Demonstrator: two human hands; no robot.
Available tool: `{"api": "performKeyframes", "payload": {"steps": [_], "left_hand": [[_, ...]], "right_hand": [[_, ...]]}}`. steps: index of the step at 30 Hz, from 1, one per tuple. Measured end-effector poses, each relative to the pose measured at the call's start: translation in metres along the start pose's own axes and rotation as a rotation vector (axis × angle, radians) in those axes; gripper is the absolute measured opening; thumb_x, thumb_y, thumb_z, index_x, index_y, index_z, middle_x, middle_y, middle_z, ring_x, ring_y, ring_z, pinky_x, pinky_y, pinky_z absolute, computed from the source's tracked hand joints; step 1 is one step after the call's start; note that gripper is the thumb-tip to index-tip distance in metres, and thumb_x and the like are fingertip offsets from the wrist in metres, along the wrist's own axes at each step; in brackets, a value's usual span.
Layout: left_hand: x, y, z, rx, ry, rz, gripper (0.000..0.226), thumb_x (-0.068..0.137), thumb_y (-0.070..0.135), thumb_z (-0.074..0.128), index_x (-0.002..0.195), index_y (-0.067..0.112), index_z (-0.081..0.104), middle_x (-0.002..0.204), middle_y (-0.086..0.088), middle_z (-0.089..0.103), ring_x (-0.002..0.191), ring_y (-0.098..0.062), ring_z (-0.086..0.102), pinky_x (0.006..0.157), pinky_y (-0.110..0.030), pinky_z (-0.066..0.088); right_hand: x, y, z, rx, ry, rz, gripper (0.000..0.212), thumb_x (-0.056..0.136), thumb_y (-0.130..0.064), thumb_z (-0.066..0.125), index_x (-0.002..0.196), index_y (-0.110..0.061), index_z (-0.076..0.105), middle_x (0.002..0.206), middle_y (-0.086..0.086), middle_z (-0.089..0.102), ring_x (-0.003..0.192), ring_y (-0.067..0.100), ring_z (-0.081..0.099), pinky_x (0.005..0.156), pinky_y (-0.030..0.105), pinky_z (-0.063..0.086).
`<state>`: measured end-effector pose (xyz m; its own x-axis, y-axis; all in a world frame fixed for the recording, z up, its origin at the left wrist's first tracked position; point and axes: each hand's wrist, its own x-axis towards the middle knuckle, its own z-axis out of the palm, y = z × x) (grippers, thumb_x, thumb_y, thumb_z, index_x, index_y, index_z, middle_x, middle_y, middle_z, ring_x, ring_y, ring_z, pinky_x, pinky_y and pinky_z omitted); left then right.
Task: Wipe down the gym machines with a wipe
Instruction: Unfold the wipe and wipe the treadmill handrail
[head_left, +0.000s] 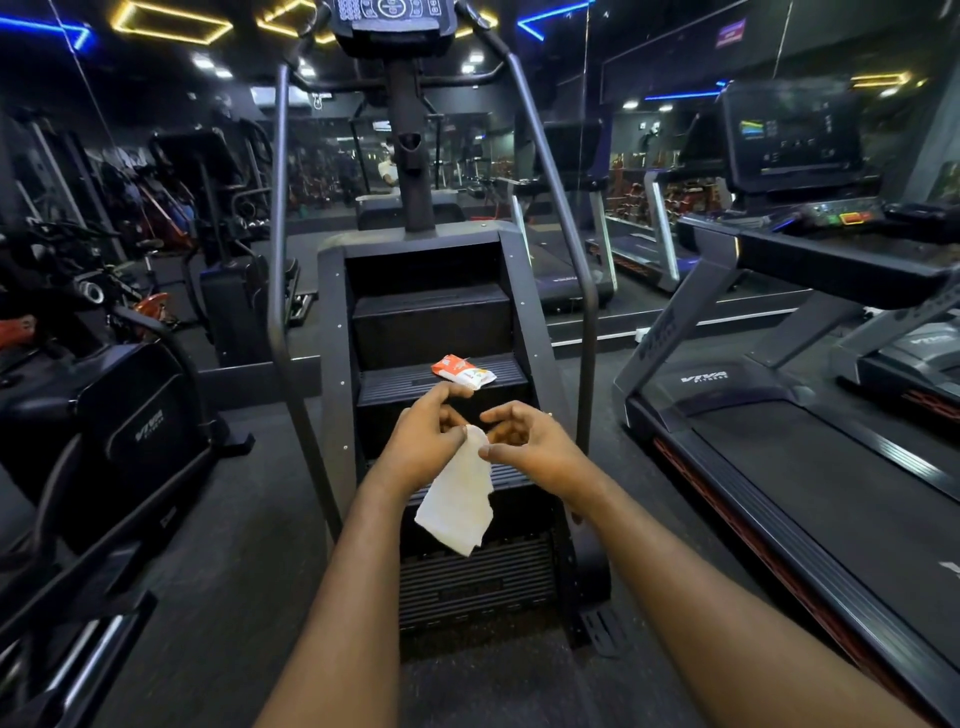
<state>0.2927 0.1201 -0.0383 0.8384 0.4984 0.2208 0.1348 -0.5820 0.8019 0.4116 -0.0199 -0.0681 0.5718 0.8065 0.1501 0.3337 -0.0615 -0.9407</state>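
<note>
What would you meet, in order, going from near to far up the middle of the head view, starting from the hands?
The wipe → pack of wipes lying on a step → stair climber's centre post → console.

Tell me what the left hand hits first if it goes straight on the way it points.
Probably the wipe packet lying on the stair climber step, just beyond the fingertips of the left hand; depth is unclear.

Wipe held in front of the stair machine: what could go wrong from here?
The wipe hangs pinched only at its top by the left hand and right hand; it could slip to the floor. The wipe pack lies on a step and could get knocked off during wiping.
</note>
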Motion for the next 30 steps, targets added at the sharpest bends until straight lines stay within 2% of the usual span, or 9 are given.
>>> {"api": "performKeyframes", "payload": {"steps": [4, 7, 10, 14, 18, 22, 24, 26, 30], "left_hand": [[0.001, -0.002, 0.000, -0.004, 0.001, -0.020, 0.047, 0.094, 0.002, 0.061, 0.133, 0.027, 0.053, 0.087, 0.001, 0.070, 0.077, -0.005, 0.068, 0.065, -0.016, 0.049], [0.001, -0.006, 0.001, -0.002, 0.015, -0.003, 0.044, 0.096, 0.008, 0.064, 0.134, 0.026, 0.053, 0.085, 0.000, 0.071, 0.079, -0.006, 0.068, 0.068, -0.016, 0.047], [0.001, -0.005, 0.003, -0.005, 0.007, 0.005, 0.041, 0.096, 0.016, 0.067, 0.133, 0.027, 0.053, 0.086, -0.004, 0.071, 0.082, -0.011, 0.069, 0.069, -0.018, 0.047], [0.002, -0.003, 0.005, -0.021, 0.009, 0.015, 0.038, 0.095, 0.017, 0.069, 0.129, 0.028, 0.056, 0.084, -0.005, 0.071, 0.072, -0.002, 0.064, 0.061, -0.013, 0.046], [0.002, -0.003, 0.006, -0.041, 0.005, 0.003, 0.037, 0.094, 0.021, 0.071, 0.128, 0.029, 0.057, 0.088, -0.005, 0.071, 0.085, -0.017, 0.068, 0.072, -0.026, 0.054], [0.000, -0.009, 0.009, -0.084, -0.136, -0.044, 0.039, 0.089, 0.014, 0.076, 0.122, 0.026, 0.060, 0.093, -0.008, 0.073, 0.091, -0.022, 0.071, 0.084, -0.044, 0.059], [0.000, -0.012, 0.010, -0.021, -0.237, -0.074, 0.033, 0.087, 0.009, 0.076, 0.113, 0.025, 0.065, 0.098, -0.011, 0.072, 0.095, -0.024, 0.070, 0.089, -0.045, 0.059], [0.001, -0.014, 0.011, 0.054, -0.302, -0.115, 0.022, 0.090, 0.011, 0.073, 0.106, 0.025, 0.069, 0.103, -0.008, 0.072, 0.099, -0.022, 0.069, 0.093, -0.043, 0.058], [0.002, -0.013, 0.011, 0.095, -0.279, -0.191, 0.013, 0.099, 0.015, 0.059, 0.098, 0.022, 0.070, 0.105, -0.005, 0.068, 0.102, -0.018, 0.065, 0.093, -0.041, 0.056]], "right_hand": [[0.000, -0.001, 0.003, -0.097, 0.034, -0.031, 0.030, 0.082, -0.029, 0.083, 0.106, -0.022, 0.067, 0.097, -0.002, 0.071, 0.088, 0.011, 0.069, 0.080, 0.027, 0.059], [-0.001, -0.002, 0.004, -0.130, 0.053, -0.047, 0.027, 0.079, -0.029, 0.085, 0.096, -0.019, 0.067, 0.092, -0.001, 0.071, 0.083, 0.010, 0.069, 0.078, 0.027, 0.059], [-0.001, -0.007, 0.006, -0.143, 0.077, -0.056, 0.032, 0.077, -0.029, 0.087, 0.096, -0.016, 0.065, 0.091, 0.000, 0.071, 0.078, 0.006, 0.068, 0.072, 0.022, 0.057], [0.001, -0.010, 0.007, -0.100, 0.124, -0.037, 0.034, 0.077, -0.020, 0.087, 0.099, -0.013, 0.062, 0.089, 0.002, 0.071, 0.072, 0.003, 0.066, 0.066, 0.021, 0.057], [0.004, -0.010, 0.003, -0.126, 0.185, -0.039, 0.020, 0.084, -0.014, 0.080, 0.096, -0.017, 0.064, 0.089, 0.003, 0.070, 0.081, 0.016, 0.070, 0.074, 0.032, 0.062], [0.007, -0.011, 0.000, -0.120, 0.269, -0.029, 0.009, 0.087, -0.010, 0.073, 0.091, -0.017, 0.069, 0.088, 0.002, 0.070, 0.081, 0.014, 0.068, 0.067, 0.023, 0.055], [0.008, -0.011, -0.004, -0.129, 0.356, -0.003, 0.009, 0.090, -0.010, 0.071, 0.087, -0.018, 0.069, 0.085, -0.001, 0.069, 0.078, 0.009, 0.065, 0.061, 0.016, 0.048], [0.010, -0.008, -0.009, -0.138, 0.442, 0.032, 0.008, 0.092, -0.013, 0.070, 0.088, -0.020, 0.068, 0.088, -0.002, 0.068, 0.080, 0.007, 0.064, 0.063, 0.016, 0.045], [0.009, 0.000, -0.015, -0.110, 0.509, 0.070, 0.009, 0.095, -0.013, 0.067, 0.089, -0.020, 0.065, 0.091, 0.000, 0.068, 0.084, 0.011, 0.066, 0.067, 0.020, 0.050]]}}
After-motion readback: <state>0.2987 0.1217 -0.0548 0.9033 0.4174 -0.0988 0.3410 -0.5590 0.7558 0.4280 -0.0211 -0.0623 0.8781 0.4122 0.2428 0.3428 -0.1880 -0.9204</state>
